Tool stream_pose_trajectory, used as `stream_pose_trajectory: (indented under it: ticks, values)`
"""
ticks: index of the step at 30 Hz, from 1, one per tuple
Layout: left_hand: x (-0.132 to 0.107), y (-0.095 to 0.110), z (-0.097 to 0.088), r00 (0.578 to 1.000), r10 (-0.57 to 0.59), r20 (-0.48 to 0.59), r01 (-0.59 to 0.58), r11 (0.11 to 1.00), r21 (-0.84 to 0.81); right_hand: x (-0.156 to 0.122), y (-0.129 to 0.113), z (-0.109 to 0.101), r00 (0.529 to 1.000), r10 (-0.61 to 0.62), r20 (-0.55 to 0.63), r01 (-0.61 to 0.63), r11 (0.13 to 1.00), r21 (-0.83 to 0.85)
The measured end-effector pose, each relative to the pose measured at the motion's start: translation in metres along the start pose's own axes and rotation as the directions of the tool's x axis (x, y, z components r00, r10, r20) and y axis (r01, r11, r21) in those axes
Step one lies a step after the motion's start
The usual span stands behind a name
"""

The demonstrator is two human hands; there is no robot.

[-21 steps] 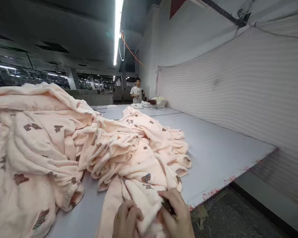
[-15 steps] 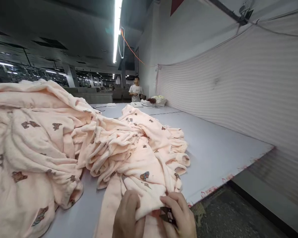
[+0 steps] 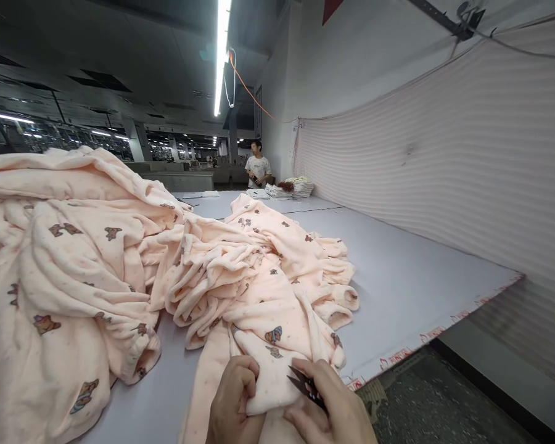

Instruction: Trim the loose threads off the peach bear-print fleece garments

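My left hand (image 3: 237, 398) pinches the edge of a pale pink fleece garment (image 3: 277, 364) printed with small bears. In my right hand (image 3: 335, 401) is a pair of black thread snips (image 3: 308, 385), with the pointed blades apart and aimed up and left over the cloth. The thumb of this hand lies close to the garment's lower edge; whether it touches the cloth I cannot tell. Behind my hands the fabric runs into a bunched heap of the same pink fleece (image 3: 217, 265).
A larger mound of pink fleece (image 3: 50, 259) fills the left side of the pale table (image 3: 407, 265). The table's right edge carries red-printed tape. Stacked folded cloths (image 3: 300, 187) lie at the far end, where a person (image 3: 258, 166) stands. A striped sheet (image 3: 444, 142) hangs along the right.
My right hand has turned, and the snips now show more clearly with their blades pointing up and left. The garment's edge hangs slightly lower between my hands. The far person has turned their head.
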State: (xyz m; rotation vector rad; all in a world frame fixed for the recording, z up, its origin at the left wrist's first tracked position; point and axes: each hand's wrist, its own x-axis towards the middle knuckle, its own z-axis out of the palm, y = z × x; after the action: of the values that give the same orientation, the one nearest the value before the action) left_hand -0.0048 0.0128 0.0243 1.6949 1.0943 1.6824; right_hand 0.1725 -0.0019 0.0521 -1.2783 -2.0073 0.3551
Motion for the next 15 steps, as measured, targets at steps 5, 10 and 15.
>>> stream_pose_trajectory:
  ticks: [5, 10, 15]
  values:
    - [0.01, 0.007, -0.004, 0.817, -0.439, 0.374, 0.525, 0.834, -0.17, 0.016, 0.01, 0.007, 0.976, 0.09, -0.2, -0.092, 0.996, -0.005]
    - [0.02, 0.01, -0.004, 0.584, -0.592, 0.555, 0.803, 0.325, -0.499, 0.03, 0.012, -0.002, 0.973, 0.178, -0.145, -0.176, 0.984, 0.022]
    - [0.023, 0.009, -0.003, 0.602, -0.56, 0.569, 0.784, 0.279, -0.555, 0.014, 0.004, -0.006, 0.999, -0.023, -0.033, 0.025, 0.998, 0.053]
